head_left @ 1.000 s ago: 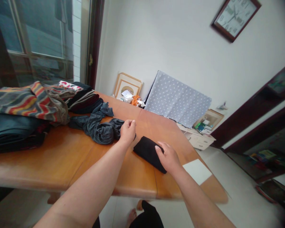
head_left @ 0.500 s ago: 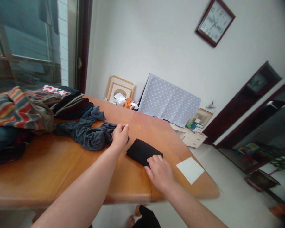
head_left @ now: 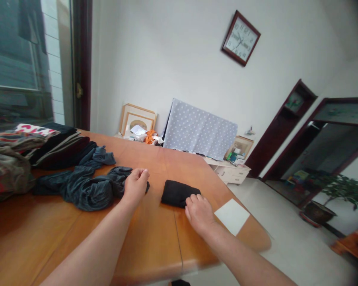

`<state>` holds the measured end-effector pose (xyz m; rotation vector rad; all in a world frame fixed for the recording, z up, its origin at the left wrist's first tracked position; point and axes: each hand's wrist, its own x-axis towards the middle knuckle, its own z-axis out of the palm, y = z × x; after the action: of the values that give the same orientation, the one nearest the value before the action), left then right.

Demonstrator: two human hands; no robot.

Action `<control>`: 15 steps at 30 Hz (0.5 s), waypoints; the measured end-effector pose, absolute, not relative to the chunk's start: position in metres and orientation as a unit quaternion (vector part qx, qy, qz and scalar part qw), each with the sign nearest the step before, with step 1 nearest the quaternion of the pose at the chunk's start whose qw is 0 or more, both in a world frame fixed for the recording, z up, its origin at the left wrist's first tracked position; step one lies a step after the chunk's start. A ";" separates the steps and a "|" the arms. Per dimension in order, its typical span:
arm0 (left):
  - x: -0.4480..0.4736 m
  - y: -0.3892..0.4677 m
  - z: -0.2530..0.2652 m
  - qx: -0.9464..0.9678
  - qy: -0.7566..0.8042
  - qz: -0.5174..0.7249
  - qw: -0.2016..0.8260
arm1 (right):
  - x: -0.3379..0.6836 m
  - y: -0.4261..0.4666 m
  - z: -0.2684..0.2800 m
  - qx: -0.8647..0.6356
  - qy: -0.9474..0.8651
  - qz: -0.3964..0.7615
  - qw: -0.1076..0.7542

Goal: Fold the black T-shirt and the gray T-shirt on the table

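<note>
A small folded black cloth lies on the wooden table. My right hand rests on its near right end, fingers curled over the edge. My left hand is closed around the end of a crumpled dark grey garment that stretches away to the left. The two hands are about a hand's width apart.
A pile of folded and striped clothes fills the table's left side. A white square sheet lies near the table's right edge. Behind the table stand picture frames, a dotted grey board and a low white cabinet.
The view has swung to the right. My right hand slid back from the top of the black cloth to its near end. My left hand keeps its grip on the grey garment.
</note>
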<state>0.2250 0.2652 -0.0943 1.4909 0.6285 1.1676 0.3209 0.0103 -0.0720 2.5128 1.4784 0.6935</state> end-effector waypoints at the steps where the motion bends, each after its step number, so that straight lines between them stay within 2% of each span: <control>1: 0.224 0.264 -0.093 0.632 0.261 0.488 0.543 | 0.331 0.009 -0.072 0.841 0.483 0.232 0.075; 9: 0.223 0.249 -0.088 0.689 0.259 0.444 0.510 | 0.429 0.008 -0.080 0.883 0.402 0.218 0.104; 15: 0.223 0.230 -0.079 0.745 0.238 0.399 0.480 | 0.507 0.014 -0.086 0.904 0.358 0.214 0.095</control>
<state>0.2225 0.2297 -0.0792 1.8165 0.5802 0.9723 0.5070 0.0144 -0.0858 2.6806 1.0600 0.6344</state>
